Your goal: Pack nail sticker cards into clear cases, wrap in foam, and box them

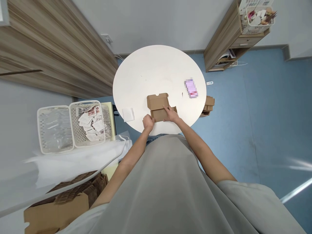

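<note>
1. Brown cardboard formed the box (159, 102), which lay opened out near the person's edge of the white oval table (158, 61), its notched lid panel spread toward the far side and a small flap jutting out at the right.
2. The left hand (148, 123) was at the box's near left corner, its fingers curled in and closed on the cardboard edge there.
3. The right hand (171, 114) lay over the right part of the box, thumb and one finger spread apart on the cardboard (the other fingers were hidden, so whether they gripped the flap I could not tell).
4. Well to the right of the box, a purple item (191, 88) lay on the table, blurred into blocks; a small dark thing (182, 94) was near it.
5. A white square sheet (128, 114) rested at the table's left edge, apart from the left hand.
6. Beyond that edge stood two white baskets side by side: the outer basket (39, 130) held clear plastic, the inner basket (71, 125) printed papers.
7. Flat brown cardboard (58, 211) was piled lower at the left, and more brown boxes (209, 103) showed just beyond the table's right edge.
</note>
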`<move>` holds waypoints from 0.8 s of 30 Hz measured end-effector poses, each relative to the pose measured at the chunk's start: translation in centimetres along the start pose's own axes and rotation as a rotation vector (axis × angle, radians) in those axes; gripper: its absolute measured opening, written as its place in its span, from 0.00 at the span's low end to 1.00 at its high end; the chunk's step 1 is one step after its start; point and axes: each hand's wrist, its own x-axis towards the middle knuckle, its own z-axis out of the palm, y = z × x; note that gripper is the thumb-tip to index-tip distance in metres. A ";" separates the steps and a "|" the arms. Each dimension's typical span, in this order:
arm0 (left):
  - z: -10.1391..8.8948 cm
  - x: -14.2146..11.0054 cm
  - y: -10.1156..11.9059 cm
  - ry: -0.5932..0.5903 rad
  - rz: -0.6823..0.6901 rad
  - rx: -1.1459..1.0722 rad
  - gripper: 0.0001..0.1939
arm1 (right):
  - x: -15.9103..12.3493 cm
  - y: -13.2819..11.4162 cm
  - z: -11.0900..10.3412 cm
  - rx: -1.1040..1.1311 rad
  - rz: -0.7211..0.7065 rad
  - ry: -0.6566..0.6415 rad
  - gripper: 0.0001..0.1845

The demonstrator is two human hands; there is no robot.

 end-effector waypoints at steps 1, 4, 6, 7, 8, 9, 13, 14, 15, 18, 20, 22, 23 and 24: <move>0.0 0.0 0.2 0.001 0.002 0.017 0.08 | -0.1 -0.2 -0.1 -0.010 0.007 0.002 0.72; 0.1 0.0 0.9 0.013 -0.017 0.041 0.11 | -1.0 -0.7 -0.5 -0.026 0.005 0.007 0.68; 0.0 0.0 1.3 0.019 -0.025 0.044 0.12 | -2.2 -0.4 -0.9 -0.002 -0.031 0.067 0.59; 0.0 -0.1 1.4 0.018 -0.028 0.046 0.12 | -2.8 -0.1 -1.1 0.019 -0.036 0.135 0.53; 0.0 -0.2 1.6 0.015 -0.031 0.048 0.12 | -3.5 0.4 -1.3 0.042 -0.021 0.220 0.45; -0.1 -0.3 1.7 0.011 -0.036 0.049 0.11 | -4.1 1.0 -1.4 0.063 0.028 0.314 0.38; -0.3 -0.8 2.1 0.019 -0.055 0.048 0.12 | -5.7 3.1 -1.8 0.102 0.322 0.374 0.18; -0.4 -0.9 2.2 0.020 -0.057 0.048 0.12 | -5.8 3.4 -1.8 0.105 0.354 0.326 0.14; -0.4 -0.9 2.3 0.020 -0.059 0.047 0.12 | -5.8 3.6 -1.8 0.103 0.366 0.288 0.10; -0.4 -1.1 2.5 0.023 -0.058 0.036 0.13 | -5.9 3.0 -1.7 0.078 0.349 0.279 0.08; -0.2 -1.1 2.5 0.032 -0.055 0.025 0.13 | -6.0 1.9 -1.7 0.059 0.310 0.287 0.09; 0.0 -1.2 2.5 0.038 -0.057 0.014 0.14 | -5.9 0.5 -1.6 0.043 0.263 0.267 0.09; 0.1 -1.2 2.5 0.039 -0.060 0.009 0.14 | -5.8 -0.1 -1.5 0.033 0.239 0.250 0.09; 0.2 -1.2 2.4 0.038 -0.063 0.006 0.13 | -5.6 -0.7 -1.4 0.020 0.220 0.236 0.10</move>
